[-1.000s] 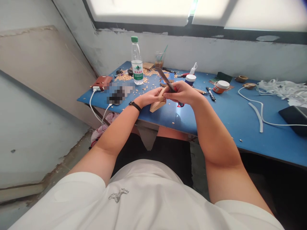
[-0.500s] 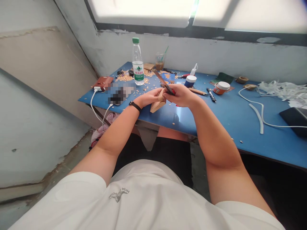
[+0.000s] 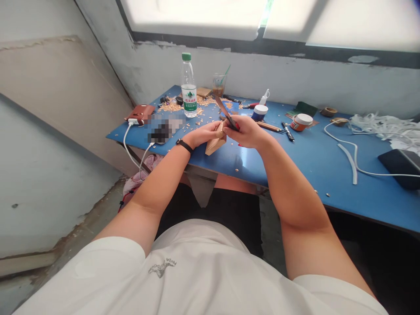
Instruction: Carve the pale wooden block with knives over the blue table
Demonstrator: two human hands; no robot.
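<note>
Covering blue table [image 3: 295, 162]: wood shavings [image 3: 169, 105].

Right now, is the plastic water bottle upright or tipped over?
Upright: the bottle stands on its base on the blue table, with its green cap at the top.

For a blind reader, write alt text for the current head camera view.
Two bare hands work over a blue table: the left hand holds a wooden block, and the right hand holds a blade-like tool against or near it. Around them are wood shavings, a water bottle and two jars with white lids.
</note>
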